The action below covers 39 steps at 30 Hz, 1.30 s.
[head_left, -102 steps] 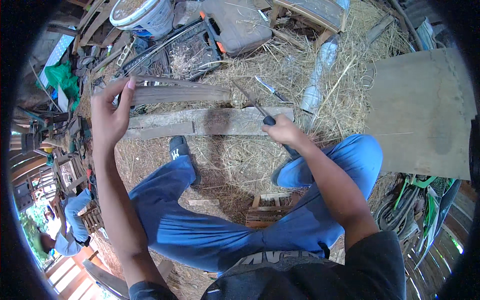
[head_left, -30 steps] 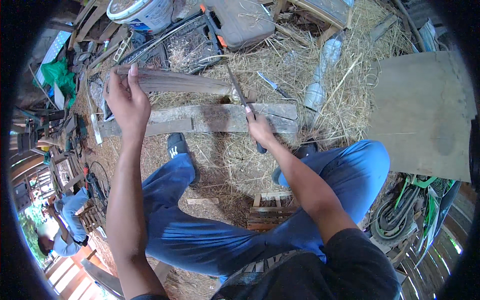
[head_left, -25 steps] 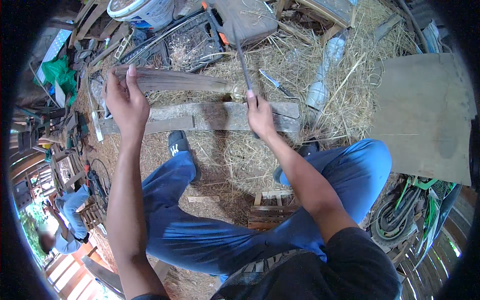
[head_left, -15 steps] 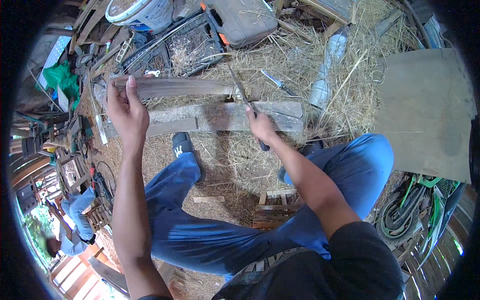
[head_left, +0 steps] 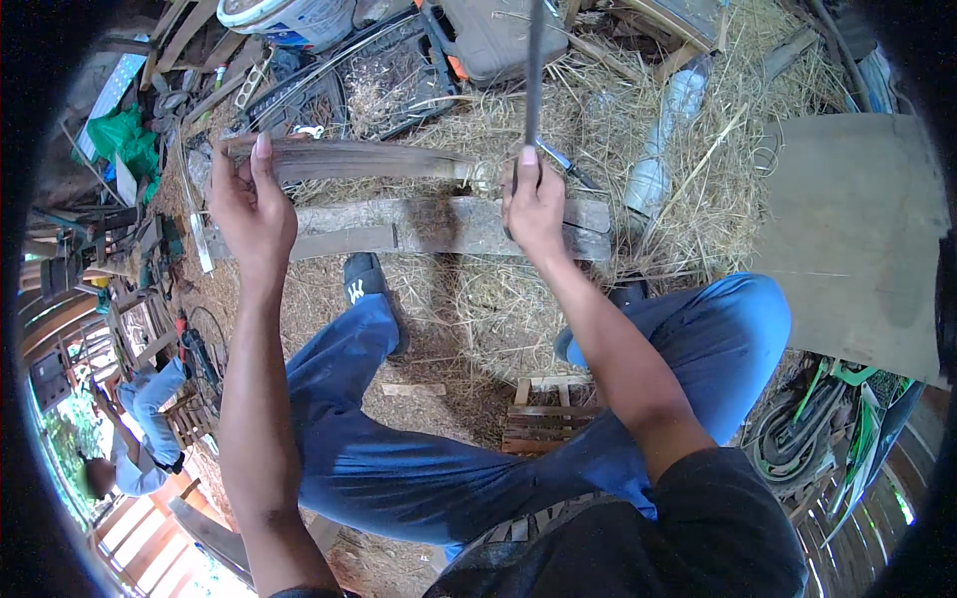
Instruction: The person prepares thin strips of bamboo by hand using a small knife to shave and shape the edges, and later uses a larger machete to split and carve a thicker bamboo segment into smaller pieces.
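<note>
Blade [head_left: 535, 75] lifted, left hand [head_left: 253, 212] holding strip [head_left: 369, 160]

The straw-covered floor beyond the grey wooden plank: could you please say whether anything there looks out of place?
Yes: a slim knife with a bluish-silver blade and dark handle lies unsheathed in the loose pale straw, close to the right hand; a bare blade there seems oddly placed.

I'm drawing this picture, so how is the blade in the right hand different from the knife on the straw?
The blade is gripped in the right hand; the knife lies loose on the straw. The blade looks longer, the knife shorter. The blade looks dark grey, but the knife's metal is bright and bluish. Both are slim.
</note>
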Each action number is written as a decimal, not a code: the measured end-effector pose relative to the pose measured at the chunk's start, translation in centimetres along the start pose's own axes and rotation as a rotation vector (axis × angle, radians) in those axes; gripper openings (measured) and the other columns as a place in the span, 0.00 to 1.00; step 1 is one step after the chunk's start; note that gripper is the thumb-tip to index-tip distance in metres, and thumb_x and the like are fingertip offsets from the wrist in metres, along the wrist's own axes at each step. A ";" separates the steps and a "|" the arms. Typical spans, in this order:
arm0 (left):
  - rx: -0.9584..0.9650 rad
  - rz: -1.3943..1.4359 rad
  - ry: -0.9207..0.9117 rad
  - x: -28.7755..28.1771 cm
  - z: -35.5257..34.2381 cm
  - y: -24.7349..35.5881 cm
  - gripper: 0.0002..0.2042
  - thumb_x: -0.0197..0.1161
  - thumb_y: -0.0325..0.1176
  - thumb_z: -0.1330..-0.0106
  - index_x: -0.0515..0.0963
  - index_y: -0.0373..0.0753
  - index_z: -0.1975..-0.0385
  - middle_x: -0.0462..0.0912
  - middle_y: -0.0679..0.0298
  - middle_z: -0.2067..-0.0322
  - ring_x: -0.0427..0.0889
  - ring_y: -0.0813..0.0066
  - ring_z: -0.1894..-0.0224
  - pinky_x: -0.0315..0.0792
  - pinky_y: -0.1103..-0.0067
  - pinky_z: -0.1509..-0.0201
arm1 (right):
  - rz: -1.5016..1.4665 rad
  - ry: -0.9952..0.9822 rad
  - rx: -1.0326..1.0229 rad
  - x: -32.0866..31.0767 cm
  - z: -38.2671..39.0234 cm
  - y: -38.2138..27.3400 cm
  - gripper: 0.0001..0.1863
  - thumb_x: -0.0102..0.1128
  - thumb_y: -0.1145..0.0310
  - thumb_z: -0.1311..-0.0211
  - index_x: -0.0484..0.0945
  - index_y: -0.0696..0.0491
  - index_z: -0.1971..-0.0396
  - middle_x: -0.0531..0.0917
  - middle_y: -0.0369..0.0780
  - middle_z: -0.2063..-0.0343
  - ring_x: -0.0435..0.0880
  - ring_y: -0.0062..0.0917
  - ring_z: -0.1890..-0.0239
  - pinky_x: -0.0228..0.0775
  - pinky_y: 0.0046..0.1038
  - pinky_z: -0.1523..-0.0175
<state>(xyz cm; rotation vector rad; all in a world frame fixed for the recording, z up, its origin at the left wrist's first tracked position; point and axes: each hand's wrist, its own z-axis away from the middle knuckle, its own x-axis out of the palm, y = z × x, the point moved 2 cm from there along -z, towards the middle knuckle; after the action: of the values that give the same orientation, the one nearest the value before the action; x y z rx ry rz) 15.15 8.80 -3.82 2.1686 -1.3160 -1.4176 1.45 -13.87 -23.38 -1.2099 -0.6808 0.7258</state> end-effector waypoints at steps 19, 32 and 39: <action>0.079 -0.192 -0.178 0.1 -0.5 -0.5 0.08 0.49 0.29 0.21 0.68 0.31 0.52 0.85 0.45 0.54 0.86 0.67 0.50 0.76 0.78 0.46 | 0.496 -0.235 0.522 -0.7 -0.5 2.5 0.33 0.44 0.40 0.26 0.71 0.57 0.80 0.71 0.37 0.89 0.71 0.27 0.89 0.65 0.32 0.83; 0.127 -0.270 -0.141 -0.5 0.1 -0.9 0.06 0.51 0.28 0.22 0.72 0.32 0.56 0.87 0.50 0.56 0.85 0.74 0.54 0.75 0.82 0.51 | 0.496 -0.336 0.544 -1.7 0.5 11.4 0.33 0.41 0.41 0.25 0.70 0.55 0.79 0.69 0.36 0.89 0.72 0.25 0.88 0.64 0.32 0.82; 0.024 -0.350 -0.172 -1.3 -0.4 -1.2 0.07 0.52 0.29 0.22 0.73 0.32 0.54 0.88 0.54 0.60 0.85 0.77 0.56 0.75 0.83 0.53 | -0.592 -0.451 1.169 -2.8 -0.5 7.1 0.31 0.43 0.38 0.27 0.69 0.53 0.74 0.62 0.29 0.90 0.58 0.16 0.92 0.53 0.25 0.86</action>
<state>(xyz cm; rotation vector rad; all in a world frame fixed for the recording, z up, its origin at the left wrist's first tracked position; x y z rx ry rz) 16.03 10.38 -3.59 2.4294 -1.0412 -1.7578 -0.77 -14.97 -30.65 0.2395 -0.7459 0.7055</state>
